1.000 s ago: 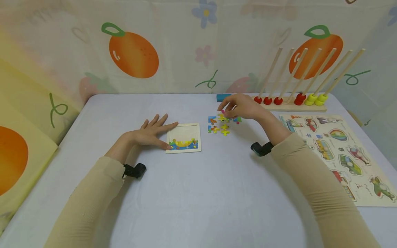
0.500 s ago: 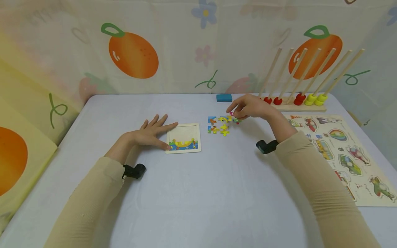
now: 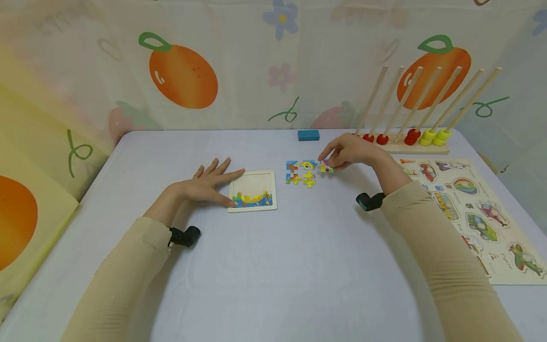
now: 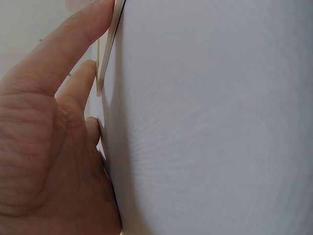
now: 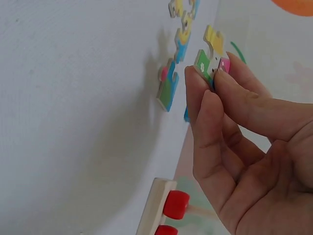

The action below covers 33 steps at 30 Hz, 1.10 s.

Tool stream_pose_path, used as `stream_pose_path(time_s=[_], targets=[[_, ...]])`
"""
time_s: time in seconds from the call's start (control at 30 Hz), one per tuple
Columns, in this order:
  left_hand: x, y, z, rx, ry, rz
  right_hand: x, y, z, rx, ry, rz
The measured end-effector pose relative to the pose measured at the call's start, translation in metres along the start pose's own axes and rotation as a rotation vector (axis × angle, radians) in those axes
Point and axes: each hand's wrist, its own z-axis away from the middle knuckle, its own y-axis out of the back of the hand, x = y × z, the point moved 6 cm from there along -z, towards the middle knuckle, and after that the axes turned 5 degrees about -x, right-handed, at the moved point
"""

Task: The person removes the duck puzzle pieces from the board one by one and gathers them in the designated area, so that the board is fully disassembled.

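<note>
At the wooden tray [image 3: 258, 180], your left hand [image 3: 204, 187] rests, fingers spread, touching its edge; near loose pieces [image 3: 309, 178], your right hand [image 3: 352, 149] pinches one puzzle piece [image 5: 202, 61].

In the head view, the left hand [image 3: 208, 186] hides the far left corner of the tray [image 3: 259, 181]; the right hand [image 3: 351, 150] hides the left end of the bead stand [image 3: 420, 149] and part of a puzzle piece [image 5: 213, 62]. The right sleeve [image 3: 436, 251] overlaps the picture board [image 3: 502, 242], cut off at near right.
</note>
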Motion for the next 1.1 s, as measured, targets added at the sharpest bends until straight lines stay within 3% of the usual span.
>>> stream_pose_path(time_s=[0.6, 1.1], targets=[[0.002, 0.0, 0.002, 0.0, -0.004, -0.002, 0.011, -0.011, -0.001, -0.092, -0.067, 0.01], [0.001, 0.0, 0.001, 0.0, -0.004, 0.003, 0.014, -0.014, -0.007, -0.078, -0.097, 0.07]])
